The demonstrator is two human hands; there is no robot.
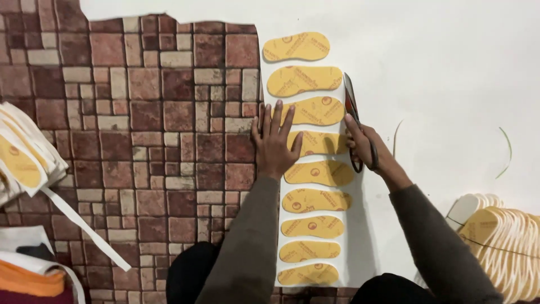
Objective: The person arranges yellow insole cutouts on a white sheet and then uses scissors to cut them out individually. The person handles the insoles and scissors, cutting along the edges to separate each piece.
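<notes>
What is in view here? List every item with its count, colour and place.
Insole shapes: nine, yellow, in a column on the white strip.
White strip: one, white, under the insoles, beside the brick-pattern floor covering.
Scissors: one, dark blades, at the strip's right edge.
Brick-pattern floor covering: one, red-brown, left half.
White sheet: one, white, right half.
Cut insole stack: count unclear, cream-yellow, lower right.
Insole pile: count unclear, white-yellow, left edge.
Offcut strip: one, white, lower left.
Left hand: flat on the strip's left edge, fingers spread.
Right hand: holding the scissors.
</notes>
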